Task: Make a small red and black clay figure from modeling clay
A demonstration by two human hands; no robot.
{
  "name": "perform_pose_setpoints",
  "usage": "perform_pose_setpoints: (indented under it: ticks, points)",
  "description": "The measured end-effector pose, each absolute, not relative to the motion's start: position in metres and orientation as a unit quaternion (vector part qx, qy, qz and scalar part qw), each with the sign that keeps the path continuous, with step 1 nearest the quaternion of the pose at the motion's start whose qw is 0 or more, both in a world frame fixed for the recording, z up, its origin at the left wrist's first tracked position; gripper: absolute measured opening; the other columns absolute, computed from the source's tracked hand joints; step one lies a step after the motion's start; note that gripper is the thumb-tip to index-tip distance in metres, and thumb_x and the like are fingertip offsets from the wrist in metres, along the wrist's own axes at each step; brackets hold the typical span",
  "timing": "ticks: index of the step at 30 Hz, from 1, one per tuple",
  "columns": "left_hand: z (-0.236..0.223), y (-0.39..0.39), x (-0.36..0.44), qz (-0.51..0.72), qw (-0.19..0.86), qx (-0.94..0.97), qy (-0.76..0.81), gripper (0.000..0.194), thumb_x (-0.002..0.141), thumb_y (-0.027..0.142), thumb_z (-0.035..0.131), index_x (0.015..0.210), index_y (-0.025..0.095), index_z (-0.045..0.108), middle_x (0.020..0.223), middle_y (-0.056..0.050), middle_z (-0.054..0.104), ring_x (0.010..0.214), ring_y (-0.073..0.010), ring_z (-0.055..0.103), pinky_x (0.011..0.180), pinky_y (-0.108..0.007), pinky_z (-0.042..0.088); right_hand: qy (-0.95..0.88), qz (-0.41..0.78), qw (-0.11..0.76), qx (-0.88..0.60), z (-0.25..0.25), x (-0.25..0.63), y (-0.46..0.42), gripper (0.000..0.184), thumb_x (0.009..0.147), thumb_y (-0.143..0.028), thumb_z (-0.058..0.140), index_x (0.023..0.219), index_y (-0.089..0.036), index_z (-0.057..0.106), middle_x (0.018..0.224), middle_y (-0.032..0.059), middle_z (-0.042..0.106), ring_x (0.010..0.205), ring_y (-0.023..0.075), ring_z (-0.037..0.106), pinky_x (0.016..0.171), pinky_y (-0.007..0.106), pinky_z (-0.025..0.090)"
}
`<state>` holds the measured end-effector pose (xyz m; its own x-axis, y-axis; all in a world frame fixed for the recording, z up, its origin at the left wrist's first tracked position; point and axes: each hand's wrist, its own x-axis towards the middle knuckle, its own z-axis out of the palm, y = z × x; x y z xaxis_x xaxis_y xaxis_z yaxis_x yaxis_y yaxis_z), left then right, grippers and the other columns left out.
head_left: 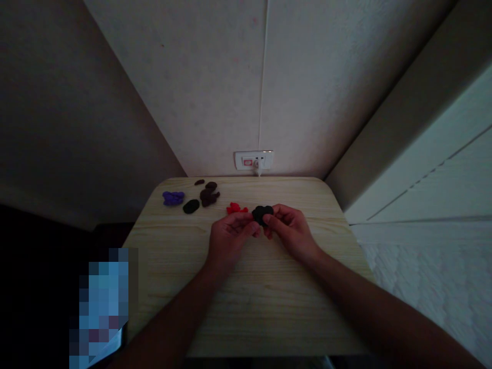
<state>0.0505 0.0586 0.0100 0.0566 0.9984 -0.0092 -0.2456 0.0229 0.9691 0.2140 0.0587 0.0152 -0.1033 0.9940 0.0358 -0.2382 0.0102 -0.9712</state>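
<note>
Farthest left on the table (234, 318) we see a purple lump (172, 198), with a dark oval (191, 206) just beside it, lying flat. Next come three brown bits near the back edge: a sliver (199, 182), a brown lump (208, 198) and a smaller piece (211, 185) just behind that lump.

Further right is our left hand (230, 238), fingers curled, with thumb and fingertips gripping the left edge of a black lump (262, 214). A red lump (235, 208) sits just beyond those fingers, partly hidden; we cannot tell whether they touch. The black lump is in front of us, between the two hands. Our right hand (295, 233) pinches its other side, thumb on the near face and fingers behind.

We judge the step in hand to be shaping or pulling at the black lump with both hands. The next move, we think, calls for a steady right pinch while the left fingertips work the edge, with light pressure since it looks soft.
</note>
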Motion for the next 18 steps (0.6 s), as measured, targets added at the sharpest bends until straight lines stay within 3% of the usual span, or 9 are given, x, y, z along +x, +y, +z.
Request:
perform_pose_setpoints:
  ticks: [6, 11, 18]
  points:
    - [0.010, 0.058, 0.051, 0.543, 0.605, 0.430, 0.393, 0.028, 0.070, 0.023, 0.087, 0.095, 0.016, 0.076, 0.078, -0.003, 0.077, 0.063, -0.0148, 0.069, 0.064, -0.029, 0.057, -0.470, 0.585, 0.528, -0.397, 0.015, 0.213, 0.058, 0.037, 0.075, -0.050, 0.085, 0.077, -0.018, 0.066, 0.058, -0.0017, 0.066, 0.051, 0.0116, 0.058, 0.051, 0.024, 0.048]
    - [0.010, 0.057, 0.050, 0.534, 0.591, 0.457, 0.395, 0.018, 0.075, 0.027, 0.083, 0.088, 0.015, 0.078, 0.072, -0.003, 0.073, 0.059, -0.0125, 0.063, 0.059, -0.025, 0.051, -0.497, 0.585, 0.504, -0.395, 0.017, 0.213, 0.056, 0.037, 0.077, -0.051, 0.084, 0.081, -0.018, 0.069, 0.061, -0.0009, 0.066, 0.052, 0.0115, 0.056, 0.051, 0.024, 0.047]
    - [0.023, 0.072, 0.034, 0.688, 0.501, 0.332, 0.407, 0.018, 0.070, 0.026, 0.081, 0.080, 0.016, 0.070, 0.071, 0.000, 0.070, 0.051, -0.0088, 0.057, 0.049, -0.021, 0.044, -0.472, 0.480, 0.579, -0.459, 0.007, 0.226, 0.070, 0.034, 0.088, -0.052, 0.068, 0.088, -0.018, 0.070, 0.070, 0.0009, 0.064, 0.056, 0.0133, 0.056, 0.052, 0.026, 0.045]
